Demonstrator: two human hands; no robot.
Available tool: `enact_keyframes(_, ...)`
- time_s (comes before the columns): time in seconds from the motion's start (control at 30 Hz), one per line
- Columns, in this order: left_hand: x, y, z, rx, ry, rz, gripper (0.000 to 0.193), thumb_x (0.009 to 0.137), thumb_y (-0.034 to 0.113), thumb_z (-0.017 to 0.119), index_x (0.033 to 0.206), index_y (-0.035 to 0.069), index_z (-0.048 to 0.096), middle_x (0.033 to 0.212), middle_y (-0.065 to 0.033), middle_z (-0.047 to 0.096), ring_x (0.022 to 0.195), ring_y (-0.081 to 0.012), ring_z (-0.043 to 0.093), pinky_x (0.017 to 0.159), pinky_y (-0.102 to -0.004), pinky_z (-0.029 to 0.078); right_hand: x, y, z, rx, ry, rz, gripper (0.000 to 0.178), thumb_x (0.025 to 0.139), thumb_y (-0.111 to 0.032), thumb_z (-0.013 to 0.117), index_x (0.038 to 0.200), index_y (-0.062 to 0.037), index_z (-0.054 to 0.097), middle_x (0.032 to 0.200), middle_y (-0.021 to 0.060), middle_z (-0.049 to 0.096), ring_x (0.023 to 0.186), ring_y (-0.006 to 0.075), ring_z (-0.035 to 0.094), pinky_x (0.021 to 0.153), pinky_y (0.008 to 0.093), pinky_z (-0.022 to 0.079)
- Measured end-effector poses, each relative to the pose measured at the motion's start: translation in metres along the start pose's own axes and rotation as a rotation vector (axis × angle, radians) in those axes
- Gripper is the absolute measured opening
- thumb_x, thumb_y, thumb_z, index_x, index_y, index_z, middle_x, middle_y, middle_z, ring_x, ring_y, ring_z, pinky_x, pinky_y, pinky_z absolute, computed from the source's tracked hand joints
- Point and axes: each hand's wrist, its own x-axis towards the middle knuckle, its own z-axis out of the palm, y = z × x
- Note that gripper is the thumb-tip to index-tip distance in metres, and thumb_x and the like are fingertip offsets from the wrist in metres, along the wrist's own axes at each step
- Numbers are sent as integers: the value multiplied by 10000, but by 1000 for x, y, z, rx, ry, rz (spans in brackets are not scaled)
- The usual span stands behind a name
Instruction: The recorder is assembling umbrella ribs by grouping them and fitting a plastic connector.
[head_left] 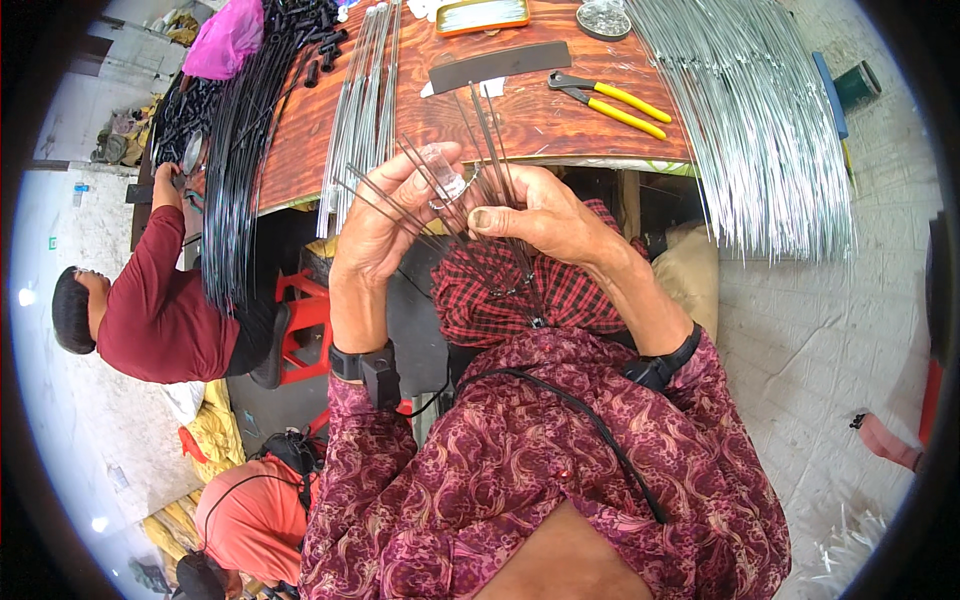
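Note:
Above my lap, both hands hold a spread of thin dark metal rods [513,262] that run together at a small joint near my waist, like an umbrella frame. My left hand [372,238] is closed around some of the rods, which fan out between its fingers. A small transparent plastic piece [441,172] sits at its fingertips, with a wire loop beside it. My right hand [552,216] pinches the rods close by, its thumb on top. Its other fingers are partly hidden behind the rods.
Yellow-handled pincers [618,103] and a dark flat bar [498,66] lie on the wooden table [410,120]. Silver wires [750,130] overhang its right edge. Pale rods [362,90] and black rods [240,185] are left. A co-worker in dark red [165,310] sits there.

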Motion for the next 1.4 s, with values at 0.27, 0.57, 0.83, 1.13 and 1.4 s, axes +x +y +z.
enact_keyframes(0.27, -1, 3, 2, 17, -3, 8, 454, 876, 165, 648, 1247, -59, 510, 1110, -171, 630, 975, -209, 642, 814, -303, 540, 0, 0, 0, -4, 10, 20, 165, 863, -157, 620, 934, -17, 570, 822, -14, 549, 746, 63, 484, 675, 227, 413)
enact_keyframes(0.57, -3, 0, -6, 29, -14, 35, 401, 864, 169, 666, 1181, -53, 562, 1078, -152, 639, 942, -197, 642, 788, -293, 543, 1, 1, 3, -63, 24, 33, 169, 851, -145, 625, 929, -7, 565, 825, -12, 546, 742, 71, 478, 661, 238, 410)
enact_keyframes(0.83, -2, 0, -1, 26, 25, 21, 419, 877, 183, 651, 1204, -58, 550, 1066, -115, 637, 922, -172, 635, 798, -275, 530, 2, 3, 1, -51, 25, 2, 190, 851, -178, 626, 922, -10, 570, 815, -15, 542, 743, 72, 478, 666, 240, 412)
enact_keyframes(1.13, -3, 4, 2, 108, 40, 56, 478, 870, 201, 660, 1242, -65, 521, 1091, -123, 636, 962, -175, 635, 812, -271, 529, 3, 3, -1, -48, 13, 17, 188, 848, -178, 624, 926, -16, 571, 821, -11, 550, 752, 72, 493, 679, 236, 419)
enact_keyframes(1.4, -1, 5, 5, 164, 73, 54, 456, 868, 225, 670, 1213, -51, 560, 1044, -110, 651, 924, -158, 634, 752, -264, 530, 1, -9, 2, -28, 18, 97, 192, 854, -128, 615, 991, -1, 572, 921, 41, 619, 817, 82, 544, 750, 245, 453)
